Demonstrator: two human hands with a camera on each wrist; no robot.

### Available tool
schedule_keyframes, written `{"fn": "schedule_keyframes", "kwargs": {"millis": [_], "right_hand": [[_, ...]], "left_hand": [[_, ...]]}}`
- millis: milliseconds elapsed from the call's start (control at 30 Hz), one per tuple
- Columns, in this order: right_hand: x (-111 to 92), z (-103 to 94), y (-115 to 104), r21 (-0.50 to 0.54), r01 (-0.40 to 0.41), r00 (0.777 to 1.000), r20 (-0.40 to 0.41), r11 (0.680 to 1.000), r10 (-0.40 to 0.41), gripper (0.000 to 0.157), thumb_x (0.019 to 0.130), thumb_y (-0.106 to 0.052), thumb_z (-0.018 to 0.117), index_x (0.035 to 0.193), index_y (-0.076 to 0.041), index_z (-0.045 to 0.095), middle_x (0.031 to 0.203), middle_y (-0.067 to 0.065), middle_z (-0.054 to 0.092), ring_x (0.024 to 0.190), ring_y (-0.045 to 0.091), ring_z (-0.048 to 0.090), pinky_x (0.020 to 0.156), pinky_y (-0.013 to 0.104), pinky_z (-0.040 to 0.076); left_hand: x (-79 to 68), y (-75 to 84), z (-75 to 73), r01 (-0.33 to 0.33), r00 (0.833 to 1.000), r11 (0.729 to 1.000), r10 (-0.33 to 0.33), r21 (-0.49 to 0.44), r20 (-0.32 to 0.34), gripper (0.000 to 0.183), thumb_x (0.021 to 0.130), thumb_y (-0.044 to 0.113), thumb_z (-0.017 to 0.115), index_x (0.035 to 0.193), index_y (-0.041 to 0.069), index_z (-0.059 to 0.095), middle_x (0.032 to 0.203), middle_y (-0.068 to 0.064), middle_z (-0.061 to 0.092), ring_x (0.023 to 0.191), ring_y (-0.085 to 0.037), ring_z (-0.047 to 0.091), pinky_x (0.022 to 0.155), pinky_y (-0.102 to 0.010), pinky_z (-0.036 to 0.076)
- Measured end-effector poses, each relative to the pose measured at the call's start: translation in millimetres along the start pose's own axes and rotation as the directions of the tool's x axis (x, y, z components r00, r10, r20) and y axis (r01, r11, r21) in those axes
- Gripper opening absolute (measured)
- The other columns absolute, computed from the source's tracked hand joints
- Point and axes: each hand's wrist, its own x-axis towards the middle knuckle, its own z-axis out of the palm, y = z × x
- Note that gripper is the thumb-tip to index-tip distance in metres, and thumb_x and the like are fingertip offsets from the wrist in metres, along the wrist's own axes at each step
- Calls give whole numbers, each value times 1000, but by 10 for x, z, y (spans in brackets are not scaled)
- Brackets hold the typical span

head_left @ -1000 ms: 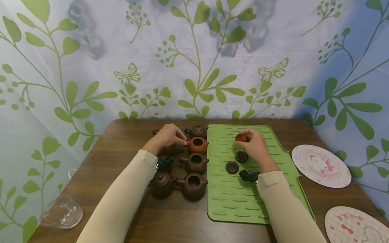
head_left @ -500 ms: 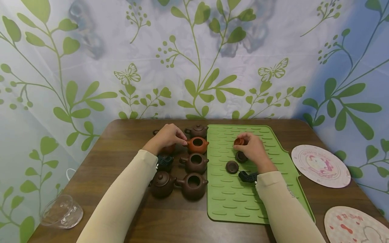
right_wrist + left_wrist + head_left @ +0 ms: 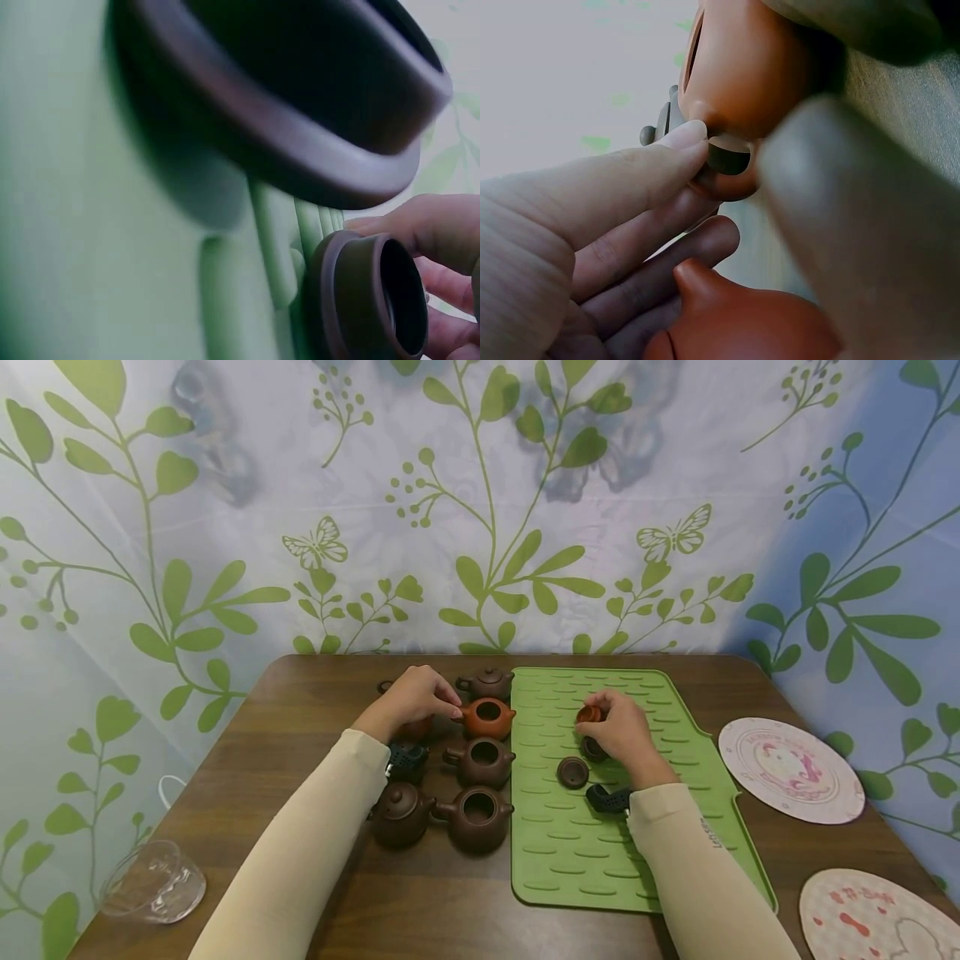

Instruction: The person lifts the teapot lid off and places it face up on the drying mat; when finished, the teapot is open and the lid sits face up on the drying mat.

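My left hand (image 3: pixel 416 697) pinches the loop handle of a lidless orange clay teapot (image 3: pixel 487 731) between thumb and fingers. In the left wrist view that teapot (image 3: pixel 757 67) fills the top, and the loop shows at my thumb tip. My right hand (image 3: pixel 628 727) holds a small orange teapot lid (image 3: pixel 588 715) by its side, close over the green mat. Two dark brown lids lie on the mat near it, one (image 3: pixel 573 772) in full view, the other (image 3: pixel 592 749) partly behind my hand. In the right wrist view, my fingers (image 3: pixel 450 232) show past a brown lid (image 3: pixel 352 285).
A green ridged mat (image 3: pixel 562 852) covers the table's right half. Two lidless brown teapots, one (image 3: pixel 483 764) behind the other (image 3: pixel 478 822), stand in front of the orange one. Lidded teapots (image 3: pixel 400 814) sit left and behind. A clear glass (image 3: pixel 176 889) and round coasters (image 3: pixel 795 768) flank these.
My right hand has moved slightly left and nearer to me with the orange lid, covering more of the brown lid beneath. My left hand stays at the orange teapot's handle.
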Motion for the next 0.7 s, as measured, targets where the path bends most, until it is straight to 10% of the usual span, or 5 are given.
{"fn": "schedule_keyframes", "kwargs": {"millis": [700], "right_hand": [[-28, -73, 0, -10, -61, 998, 14, 998, 62, 49, 97, -25, 80, 135, 2, 65, 124, 24, 66, 110, 40, 63, 88, 53, 54]], "left_hand": [[-12, 5, -14, -16, 1000, 1000, 16, 4, -1, 11, 92, 25, 86, 101, 17, 87, 104, 4, 76, 113, -24, 65, 99, -46, 53]]}}
